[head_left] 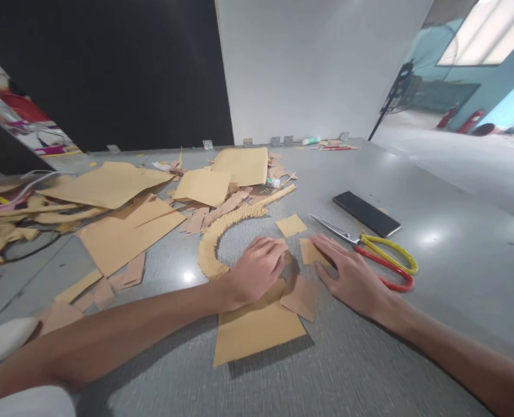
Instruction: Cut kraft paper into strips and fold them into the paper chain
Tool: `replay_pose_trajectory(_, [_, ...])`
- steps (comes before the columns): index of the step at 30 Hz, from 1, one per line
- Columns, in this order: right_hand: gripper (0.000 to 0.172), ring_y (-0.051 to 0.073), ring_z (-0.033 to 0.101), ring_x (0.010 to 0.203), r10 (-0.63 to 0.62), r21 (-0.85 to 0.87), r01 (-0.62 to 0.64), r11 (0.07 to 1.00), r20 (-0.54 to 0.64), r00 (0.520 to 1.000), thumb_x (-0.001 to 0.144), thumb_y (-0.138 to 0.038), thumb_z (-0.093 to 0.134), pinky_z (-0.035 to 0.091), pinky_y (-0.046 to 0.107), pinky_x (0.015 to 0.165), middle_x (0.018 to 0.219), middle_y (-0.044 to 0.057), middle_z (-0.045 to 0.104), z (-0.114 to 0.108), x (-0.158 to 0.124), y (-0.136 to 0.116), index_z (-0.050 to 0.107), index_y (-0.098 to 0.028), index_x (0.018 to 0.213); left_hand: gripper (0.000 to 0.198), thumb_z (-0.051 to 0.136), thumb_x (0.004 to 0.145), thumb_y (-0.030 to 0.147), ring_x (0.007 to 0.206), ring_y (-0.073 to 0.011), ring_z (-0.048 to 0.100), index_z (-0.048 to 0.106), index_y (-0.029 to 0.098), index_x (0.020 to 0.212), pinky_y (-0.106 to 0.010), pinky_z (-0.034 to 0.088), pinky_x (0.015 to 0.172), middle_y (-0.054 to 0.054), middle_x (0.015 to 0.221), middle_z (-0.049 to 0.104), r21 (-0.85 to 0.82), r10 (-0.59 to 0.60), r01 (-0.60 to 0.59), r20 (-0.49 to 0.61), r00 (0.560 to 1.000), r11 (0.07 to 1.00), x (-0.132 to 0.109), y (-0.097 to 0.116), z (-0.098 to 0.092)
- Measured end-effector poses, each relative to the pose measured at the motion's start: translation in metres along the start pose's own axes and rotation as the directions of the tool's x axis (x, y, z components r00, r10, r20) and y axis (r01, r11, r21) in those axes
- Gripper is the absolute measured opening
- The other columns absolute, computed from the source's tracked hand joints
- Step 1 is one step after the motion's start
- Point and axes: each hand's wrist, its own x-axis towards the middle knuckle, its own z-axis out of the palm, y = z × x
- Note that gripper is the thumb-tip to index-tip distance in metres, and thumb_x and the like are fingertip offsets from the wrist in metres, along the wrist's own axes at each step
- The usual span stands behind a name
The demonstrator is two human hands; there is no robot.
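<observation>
My left hand (257, 269) has its fingers curled together over the table, with a small edge of brown paper showing at the fingertips; what it grips is mostly hidden. My right hand (347, 272) lies flat, fingers stretched over a small square of tan paper (309, 252). Another small tan square (291, 226) rests just beyond both hands. Below the left hand are a larger tan sheet (257, 336) and a browner piece of paper (301, 296). A curved, pleated paper strip (208, 246) arcs to the left of that hand. Scissors (365, 240) with red and yellow handles lie beside the right hand.
A black phone (367, 213) lies beyond the scissors. Paper sheets (130, 229) and scraps are heaped on the left and at the back. A black and white upright panel (300, 69) borders the far edge, with a glue stick (311, 141) and red pencils (335, 148) near it.
</observation>
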Motion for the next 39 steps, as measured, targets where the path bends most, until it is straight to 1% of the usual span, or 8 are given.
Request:
replay_pose_trajectory(3, [0.049, 0.031, 0.056, 0.137, 0.023, 0.004, -0.023, 1.0, 0.023, 0.999, 0.098, -0.025, 0.05, 0.046, 0.051, 0.116, 0.142, 0.016, 0.063, -0.001, 0.001, -0.001, 0.056, -0.011, 0.144, 0.032, 0.049, 0.102, 0.045, 0.095, -0.0243, 0.064, 0.064, 0.016, 0.101, -0.048, 0.044, 0.097, -0.006, 0.093, 0.07, -0.033, -0.063, 0.066, 0.076, 0.995, 0.997, 0.0, 0.014, -0.005])
replay_pose_trajectory(7, [0.047, 0.033, 0.059, 0.133, 0.075, 0.002, -0.075, 0.997, 0.004, 0.997, 0.098, -0.029, 0.052, 0.05, 0.052, 0.111, 0.14, 0.016, 0.065, -0.001, 0.0, -0.003, 0.057, -0.013, 0.142, 0.067, 0.066, 0.076, 0.079, 0.103, -0.0304, 0.059, 0.065, 0.017, 0.102, -0.051, 0.043, 0.098, -0.009, 0.104, 0.065, -0.066, -0.07, 0.089, 0.251, 0.965, 0.994, -0.002, 0.026, -0.008])
replay_pose_trajectory(12, [0.039, 0.03, 0.071, 0.116, 0.127, 0.092, -0.118, 0.989, -0.089, 0.988, 0.099, -0.029, 0.055, 0.059, 0.047, 0.098, 0.128, 0.009, 0.073, -0.004, 0.0, -0.005, 0.059, -0.023, 0.137, 0.05, 0.071, 0.082, 0.066, 0.105, -0.0291, 0.057, 0.061, 0.018, 0.092, -0.045, 0.048, 0.095, -0.009, 0.106, 0.062, -0.163, -0.112, 0.167, 0.305, 0.946, 0.972, 0.002, 0.024, -0.011])
replay_pose_trajectory(18, [0.042, 0.029, 0.074, 0.104, 0.18, 0.262, -0.117, 0.958, -0.232, 0.956, 0.099, -0.029, 0.06, 0.061, 0.048, 0.092, 0.125, 0.009, 0.071, -0.008, 0.0, -0.01, 0.053, -0.028, 0.141, 0.044, 0.077, 0.083, 0.053, 0.111, -0.031, 0.056, 0.06, 0.019, 0.106, -0.047, 0.048, 0.097, -0.009, 0.11, 0.065, -0.236, -0.147, 0.215, 0.278, 0.949, 0.948, 0.002, 0.025, -0.014])
replay_pose_trajectory(23, [0.056, 0.027, 0.073, 0.11, 0.23, 0.538, -0.057, 0.841, -0.26, 0.938, 0.096, -0.025, 0.065, 0.062, 0.047, 0.094, 0.143, 0.011, 0.059, -0.005, 0.0, -0.016, 0.043, -0.031, 0.148, 0.048, 0.076, 0.087, 0.032, 0.094, -0.0204, 0.062, 0.053, 0.023, 0.129, -0.035, 0.055, 0.082, -0.006, 0.116, 0.061, -0.403, -0.212, 0.321, 0.292, 0.933, 0.857, -0.003, 0.022, -0.008])
replay_pose_trajectory(28, [0.073, 0.025, 0.077, 0.098, 0.338, 0.698, -0.096, 0.709, -0.217, 0.916, 0.09, -0.028, 0.074, 0.066, 0.044, 0.087, 0.156, 0.015, 0.045, -0.005, 0.0, -0.018, 0.034, -0.033, 0.152, 0.033, 0.069, 0.094, 0.039, 0.121, -0.0305, 0.051, 0.061, 0.017, 0.117, -0.049, 0.044, 0.107, -0.011, 0.123, 0.061, -0.167, -0.2, 0.232, 0.186, 0.962, 0.958, -0.005, 0.018, -0.003])
replay_pose_trajectory(33, [0.077, 0.025, 0.079, 0.078, 0.456, 0.774, -0.227, 0.591, -0.088, 0.886, 0.083, -0.041, 0.082, 0.068, 0.038, 0.069, 0.109, 0.01, 0.074, -0.006, 0.003, -0.018, 0.039, -0.026, 0.145, 0.012, 0.055, 0.101, 0.026, 0.109, -0.0257, 0.054, 0.064, 0.018, 0.1, -0.046, 0.044, 0.104, -0.008, 0.107, 0.063, -0.134, -0.122, 0.163, 0.27, 0.955, 0.977, -0.001, 0.021, -0.013])
replay_pose_trajectory(39, [0.067, 0.016, 0.066, 0.042, 0.524, 0.799, -0.327, 0.505, 0.017, 0.851, 0.08, -0.048, 0.083, 0.052, 0.024, 0.036, 0.076, 0.001, 0.073, -0.012, 0.007, -0.021, 0.044, -0.023, 0.129, 0.044, 0.075, 0.086, 0.049, 0.117, -0.0319, 0.051, 0.063, 0.019, 0.116, -0.048, 0.048, 0.098, -0.011, 0.12, 0.058, -0.155, -0.212, 0.252, 0.235, 0.949, 0.955, -0.002, 0.023, -0.018])
